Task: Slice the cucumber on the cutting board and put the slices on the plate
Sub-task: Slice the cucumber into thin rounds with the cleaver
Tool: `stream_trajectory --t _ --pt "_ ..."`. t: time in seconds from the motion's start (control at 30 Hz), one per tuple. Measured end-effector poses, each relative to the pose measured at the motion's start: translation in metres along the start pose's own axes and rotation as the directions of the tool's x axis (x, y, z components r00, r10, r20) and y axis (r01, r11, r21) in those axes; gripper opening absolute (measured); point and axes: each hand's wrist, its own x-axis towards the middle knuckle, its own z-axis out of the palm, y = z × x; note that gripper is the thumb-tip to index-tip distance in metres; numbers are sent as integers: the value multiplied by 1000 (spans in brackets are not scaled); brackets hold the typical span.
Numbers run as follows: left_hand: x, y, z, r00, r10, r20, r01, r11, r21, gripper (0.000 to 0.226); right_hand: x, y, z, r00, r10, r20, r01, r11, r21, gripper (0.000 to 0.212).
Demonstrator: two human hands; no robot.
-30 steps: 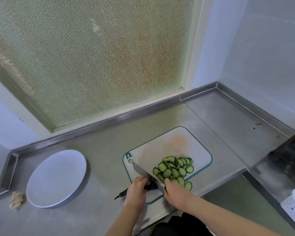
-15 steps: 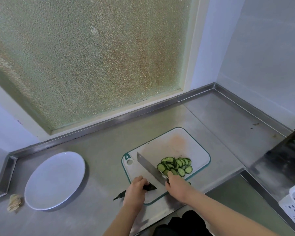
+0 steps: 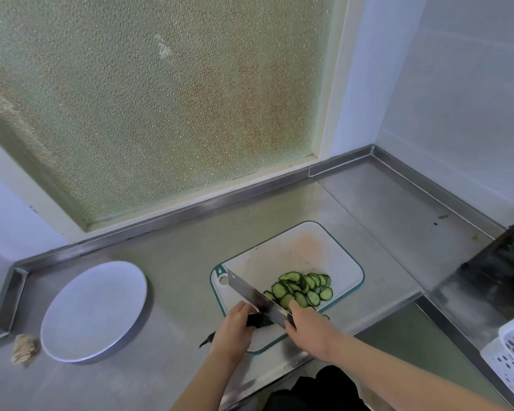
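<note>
Steel counter (image 3: 175, 262) below the frosted window carries my cutting board (image 3: 294, 253) at lower centre of the frame. On it my left hand (image 3: 232, 330) curls its fingers round the last dark stub of cucumber (image 3: 257, 320), and my right hand (image 3: 309, 327) is wrapped about the handle of the cleaver (image 3: 252, 295), blade aslant over the stub. I judge the slicing nearly done: the next cuts call for tucked-back left fingertips. The slices (image 3: 301, 289), thin, pale-fleshed and dark-rimmed, lie heaped right of the blade, and the white plate (image 3: 92, 310) at lower left holds none.
</note>
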Motion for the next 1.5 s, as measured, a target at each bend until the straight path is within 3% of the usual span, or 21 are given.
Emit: stream_trajectory --t 0.2,0.73,1.1,1.3,1.5 --pt "0 2 -1 1000 -27 -7 28 995 100 23 -2 4 -2 999 19 28 -18 999 -44 10" --pt "-1 3 2 998 -57 -28 59 995 76 24 -5 0 12 1000 7 20 -4 990 -138 7" --pt "0 3 3 998 -56 -19 58 995 83 26 5 -9 22 999 34 20 -28 972 -233 25" --pt "1 3 2 999 -48 -7 48 995 84 25 14 -10 21 997 42 61 -30 982 -184 30" --pt "1 4 2 998 -55 -18 56 996 66 23 5 9 19 996 18 83 -12 997 -79 6"
